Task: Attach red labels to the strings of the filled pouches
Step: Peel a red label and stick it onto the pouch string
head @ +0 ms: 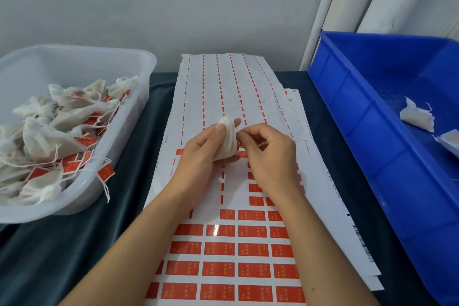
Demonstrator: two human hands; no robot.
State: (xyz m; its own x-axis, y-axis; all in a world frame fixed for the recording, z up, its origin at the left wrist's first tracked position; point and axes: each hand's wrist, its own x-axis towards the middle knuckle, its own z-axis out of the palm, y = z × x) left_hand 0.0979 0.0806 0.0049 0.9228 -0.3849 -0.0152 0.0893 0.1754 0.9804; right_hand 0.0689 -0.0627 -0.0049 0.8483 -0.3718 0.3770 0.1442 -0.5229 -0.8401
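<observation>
Red labels (218,269) with small gold marks are lying in rows on the white label sheet (250,97) at the near edge of the dark-covered table (49,251); the sheet's far half is showing only thin red strips where labels are gone. Above the sheet's middle, the left hand (201,154) is curling around a white pouch (227,139), holding it upright, while the right hand (268,154) is pinching with thumb and forefinger just beside the pouch's top. The string there is too thin to make out clearly. To the left, a translucent white tub (139,117) is holding a heap of pouches already carrying red tags, one tag dangling over its rim. To the right, a blue bin (347,117), cut off by the frame edge, is holding a couple of untagged white pouches. White pipes (352,2) are standing against the wall behind it
</observation>
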